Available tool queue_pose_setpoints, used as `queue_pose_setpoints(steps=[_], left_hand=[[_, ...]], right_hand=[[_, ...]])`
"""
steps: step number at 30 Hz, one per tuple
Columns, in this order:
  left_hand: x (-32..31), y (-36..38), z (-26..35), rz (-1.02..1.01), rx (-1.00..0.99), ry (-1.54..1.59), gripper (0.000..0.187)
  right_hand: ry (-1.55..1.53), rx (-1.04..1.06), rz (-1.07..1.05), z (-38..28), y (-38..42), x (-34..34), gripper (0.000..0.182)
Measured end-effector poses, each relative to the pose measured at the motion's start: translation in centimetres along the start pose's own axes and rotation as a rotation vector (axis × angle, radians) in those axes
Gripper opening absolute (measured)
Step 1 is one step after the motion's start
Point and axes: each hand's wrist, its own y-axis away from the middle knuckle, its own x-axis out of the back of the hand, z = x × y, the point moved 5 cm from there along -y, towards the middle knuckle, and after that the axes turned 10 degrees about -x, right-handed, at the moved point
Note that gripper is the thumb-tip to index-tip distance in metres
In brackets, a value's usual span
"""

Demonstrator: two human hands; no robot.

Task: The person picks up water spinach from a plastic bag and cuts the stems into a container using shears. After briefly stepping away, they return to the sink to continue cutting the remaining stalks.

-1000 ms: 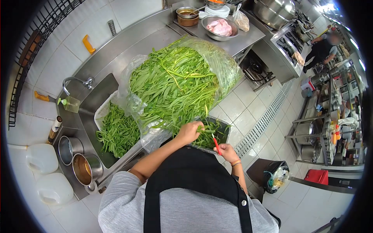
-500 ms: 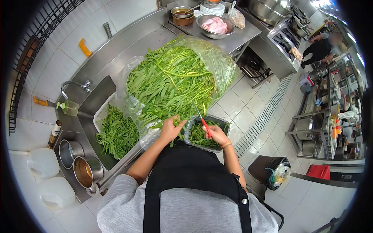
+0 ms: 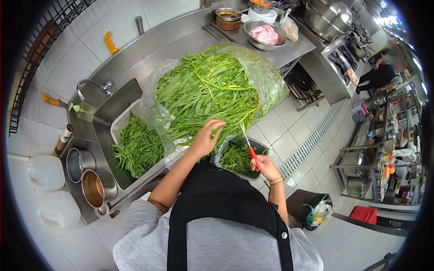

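Observation:
A big heap of leafy greens (image 3: 203,86) lies in an open clear plastic bag (image 3: 264,74) on the steel counter. My left hand (image 3: 207,139) is over the near edge of the heap, its fingers apart and nothing visible in it. My right hand (image 3: 263,166) holds red-handled scissors (image 3: 253,153), whose blades point up beside the heap. Below the scissors a lined bin (image 3: 216,159) holds cut stems (image 3: 237,156). In the sink, a white basket (image 3: 118,123) contains loose leaves (image 3: 138,147).
Metal pots (image 3: 98,187) and white jugs (image 3: 58,210) stand at the left. A bowl (image 3: 266,44) of raw meat (image 3: 265,34) sits at the back. A waste bin (image 3: 300,203) is on the floor at the right. Another person (image 3: 379,74) stands far off at the upper right.
My left hand has risen towards the heap and opened, and the greens it held no longer show in it. My right hand has shifted slightly right with the scissors. The view has turned a little.

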Motion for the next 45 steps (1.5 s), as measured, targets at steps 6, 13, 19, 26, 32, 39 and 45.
queue_pose_setpoints(steps=[6, 13, 19, 26, 32, 39, 45], left_hand=[[-4.4, 2.1, 0.0, -0.355, 0.075, 0.118, 0.024], [-5.3, 3.2, 1.5, -0.699, 0.009, -0.044, 0.030], [-7.2, 4.7, 0.7, -0.842, -0.038, -0.141, 0.033], [-5.9, 5.1, -0.4, -0.419, 0.105, -0.105, 0.025], [-2.2, 4.0, -2.9, -0.169, 0.360, -0.334, 0.035], [-2.7, 3.8, -4.3, -0.261, 0.425, -0.384, 0.032], [-2.6, 4.0, -4.9, -0.280, 0.232, -0.059, 0.027]], right_hand=[[-0.054, -0.014, -0.044, 3.6, 1.9, 0.6, 0.020], [-0.078, -0.063, -0.008, 5.0, 0.9, 0.3, 0.027], [0.204, -0.130, 0.060, 8.1, 1.6, 2.5, 0.023], [0.407, -0.302, 0.169, 9.6, 4.0, 4.9, 0.043], [0.978, -0.611, 0.213, 6.8, 3.4, 4.1, 0.061], [0.532, -0.204, 0.118, 4.1, -2.1, 1.1, 0.043], [0.431, -0.095, 0.054, 2.3, -3.5, -0.8, 0.037]])
